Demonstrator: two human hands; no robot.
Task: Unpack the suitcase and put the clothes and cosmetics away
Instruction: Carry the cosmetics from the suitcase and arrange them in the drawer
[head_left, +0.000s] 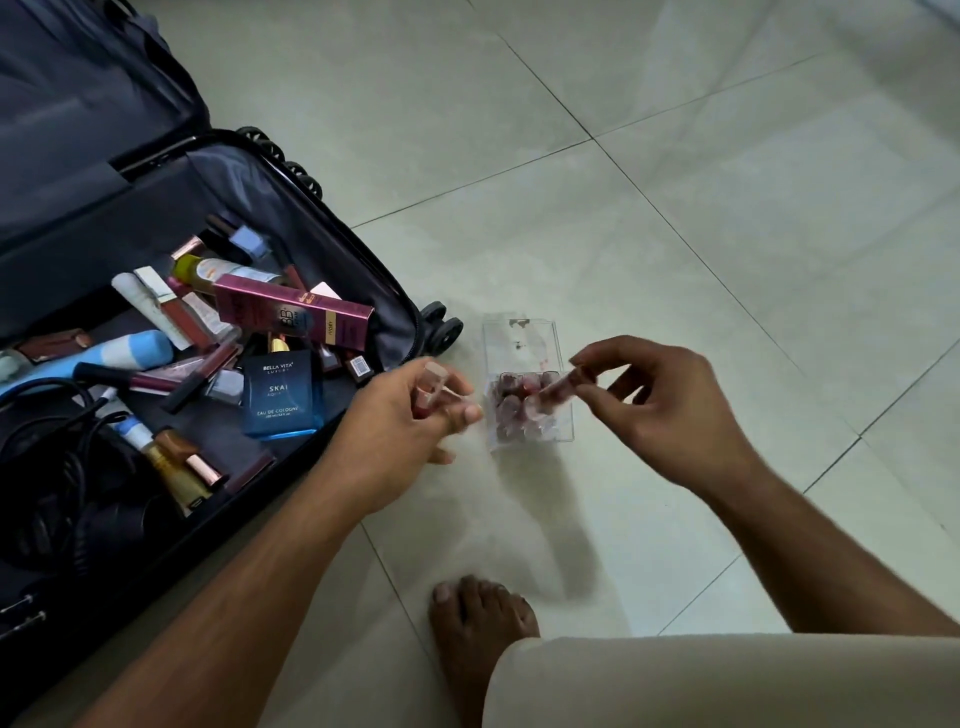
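An open dark suitcase (363, 270) lies on the tiled floor at the left, with several cosmetics inside: a blue cologne bottle (280, 395), a maroon box (291, 312), tubes and lip glosses. Just right of it stands a clear plastic organiser box (522, 338) holding several small reddish lip products. My left hand (410, 431) grips a small pinkish lip product beside the box. My right hand (660, 410) pinches another slim reddish lip product (558, 387) over the box's opening. No clothes are visible.
Black cables and a dark round item (62, 467) fill the suitcase's near left corner. My bare foot (478, 618) and a beige-clad knee (727, 680) are at the bottom. Pale floor tiles (675, 182) stretch to the right and back.
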